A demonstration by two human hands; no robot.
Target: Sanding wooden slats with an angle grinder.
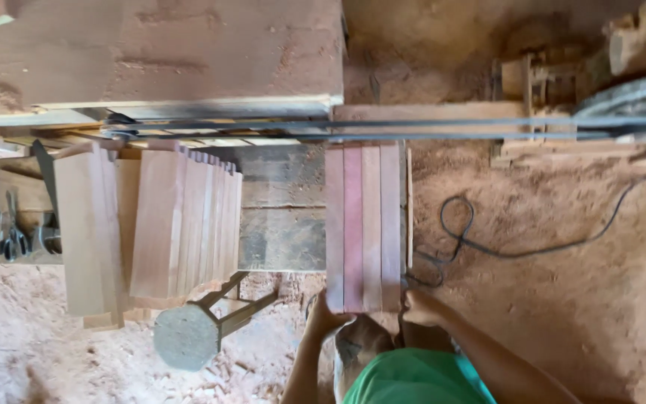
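Several reddish wooden planks lie side by side, running away from me toward two dark metal rails that cross the view. My left hand grips the near left corner of the plank set. At the near right corner, my right hand holds the outermost plank's end. Both arms reach in from the bottom edge, above my green shirt. The planks' far ends stop just under the rails.
A dark worn bench top lies left of the planks. Further left, cut boards lean in a row by a round stool. A wide slab fills the top left. A black cable snakes over sawdust at right. Hand tools sit far left.
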